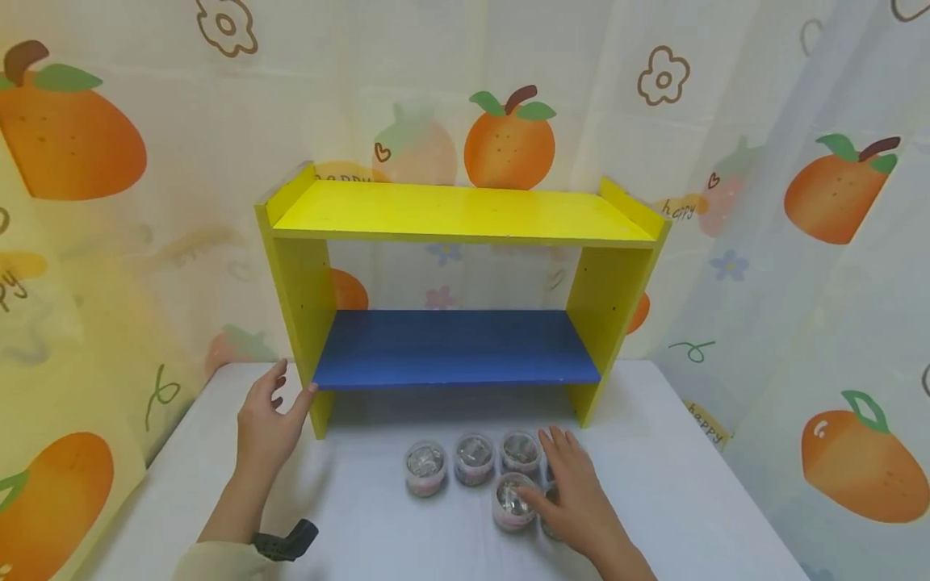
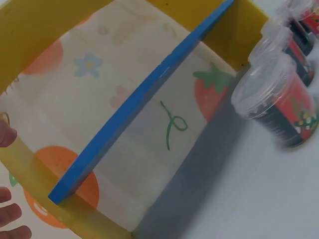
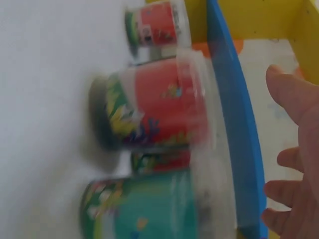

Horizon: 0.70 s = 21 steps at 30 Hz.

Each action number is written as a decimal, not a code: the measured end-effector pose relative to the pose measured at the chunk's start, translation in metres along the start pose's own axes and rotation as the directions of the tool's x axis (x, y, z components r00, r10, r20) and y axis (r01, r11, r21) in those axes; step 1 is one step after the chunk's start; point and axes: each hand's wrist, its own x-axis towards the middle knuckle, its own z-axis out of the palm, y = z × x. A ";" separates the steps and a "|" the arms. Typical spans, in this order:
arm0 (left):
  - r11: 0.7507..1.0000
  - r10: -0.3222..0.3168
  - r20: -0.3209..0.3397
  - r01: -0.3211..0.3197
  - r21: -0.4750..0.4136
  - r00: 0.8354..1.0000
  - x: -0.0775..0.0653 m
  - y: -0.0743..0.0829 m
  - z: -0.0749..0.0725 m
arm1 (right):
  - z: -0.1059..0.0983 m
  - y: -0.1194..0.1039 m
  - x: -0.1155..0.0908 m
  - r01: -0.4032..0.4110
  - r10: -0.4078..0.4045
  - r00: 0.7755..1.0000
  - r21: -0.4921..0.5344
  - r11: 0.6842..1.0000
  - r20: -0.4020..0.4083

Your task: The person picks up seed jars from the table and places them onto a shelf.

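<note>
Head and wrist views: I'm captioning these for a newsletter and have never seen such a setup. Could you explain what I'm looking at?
Of course. There is no machine here: a person works with bare hands. The wide picture looks forward and down from the person's head; the other two look out from each wrist. On the white table stands a yellow shelf unit with a blue board across it. Small clear-lidded tubs stand in front. The left hand is close by the unit's left side; whether it touches, I can't tell. The right hand is above or beside the tubs, partly hiding some. As far as these views show, neither hand holds anything.
</note>
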 end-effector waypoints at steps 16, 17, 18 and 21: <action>0.978 -0.182 0.097 0.190 -0.084 0.979 0.029 -0.022 0.021 | -0.013 0.027 -0.036 -0.176 0.178 0.984 0.212 0.961 0.011; 0.978 -0.185 0.088 0.193 -0.085 0.979 0.031 -0.023 0.023 | -0.014 0.027 -0.036 -0.185 0.187 0.982 0.222 0.957 0.012; 0.977 -0.191 0.080 0.197 -0.084 0.978 0.032 -0.023 0.025 | -0.014 0.027 -0.037 -0.193 0.195 0.981 0.230 0.954 0.012; 0.974 -0.203 0.044 0.207 -0.090 0.978 0.034 -0.026 0.031 | -0.015 0.026 -0.039 -0.211 0.216 0.976 0.244 0.947 0.005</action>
